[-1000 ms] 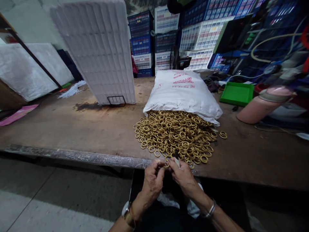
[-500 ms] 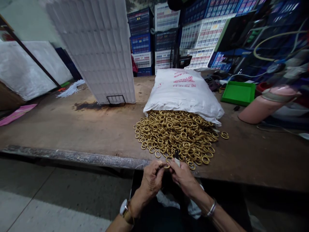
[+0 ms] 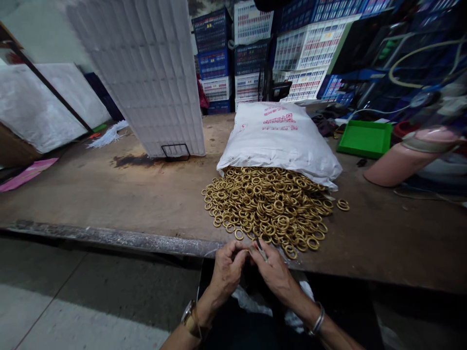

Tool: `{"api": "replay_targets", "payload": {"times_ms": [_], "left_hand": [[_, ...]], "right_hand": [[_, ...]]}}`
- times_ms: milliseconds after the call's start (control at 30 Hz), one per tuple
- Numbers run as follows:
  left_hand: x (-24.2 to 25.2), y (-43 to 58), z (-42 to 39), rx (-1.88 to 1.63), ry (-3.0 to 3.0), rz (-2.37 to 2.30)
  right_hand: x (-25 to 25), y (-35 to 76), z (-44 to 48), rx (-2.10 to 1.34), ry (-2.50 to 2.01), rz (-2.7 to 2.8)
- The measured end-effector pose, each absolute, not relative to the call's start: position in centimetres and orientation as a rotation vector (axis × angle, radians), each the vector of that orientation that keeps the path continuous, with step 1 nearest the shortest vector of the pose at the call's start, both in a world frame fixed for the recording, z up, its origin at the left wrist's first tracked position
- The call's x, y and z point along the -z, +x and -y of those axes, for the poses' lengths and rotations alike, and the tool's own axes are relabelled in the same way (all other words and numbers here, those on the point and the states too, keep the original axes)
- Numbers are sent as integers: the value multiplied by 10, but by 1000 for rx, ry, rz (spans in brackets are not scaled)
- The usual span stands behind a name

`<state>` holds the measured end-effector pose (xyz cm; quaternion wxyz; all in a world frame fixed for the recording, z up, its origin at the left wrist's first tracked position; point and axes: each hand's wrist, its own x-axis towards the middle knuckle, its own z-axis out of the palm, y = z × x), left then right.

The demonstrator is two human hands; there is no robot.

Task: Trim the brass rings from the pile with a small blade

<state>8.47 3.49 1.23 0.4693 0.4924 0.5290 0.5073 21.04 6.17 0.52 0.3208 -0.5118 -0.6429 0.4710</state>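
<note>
Just over the table's front edge, my two hands meet at the fingertips. My left hand [image 3: 226,268] is closed, thumb and forefinger pinching a gold ring that is almost wholly hidden by the fingers. A small flat blade-like tool [image 3: 260,249], dark at its far end and pale nearer the fingers, is held in my closed right hand [image 3: 274,272]. The right fingertips press close to the left ones. Right beyond the hands spreads a pile of gold rings [image 3: 270,206], spilling from under a white sack [image 3: 279,138] with red print.
On the wooden table [image 3: 80,197] stands a tall white ribbed panel [image 3: 160,92] in a black wire stand [image 3: 175,151]. To the right are a green tray [image 3: 365,139] and a pink bottle [image 3: 404,160]. Stacked crates [image 3: 213,65] fill the back.
The ring between my fingertips showed before and is now mostly covered. The tool in my right hand has turned and tilts more to the left. The view has shifted slightly.
</note>
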Motion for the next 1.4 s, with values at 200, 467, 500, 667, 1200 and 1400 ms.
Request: {"api": "replay_targets", "payload": {"times_ms": [200, 467, 500, 667, 1200, 1400], "left_hand": [[-17, 87, -34, -1210, 1061, -1243], [-13, 86, -29, -1077, 839, -1102], [-14, 86, -28, -1080, 832, -1080], [-14, 87, -25, -1102, 798, -1065], [-17, 94, -12, -1078, 825, -1048], [-10, 93, -9, -1098, 746, -1006]], "right_hand": [[-4, 210, -63, -1266, -1334, 1678], [-11, 215, -59, -1358, -1361, 1579], [-10, 216, -58, -1371, -1356, 1572], [-8, 217, -57, -1336, -1331, 1601], [-22, 222, -52, -1325, -1305, 1665], [-14, 223, -53, -1236, -1342, 1716]]}}
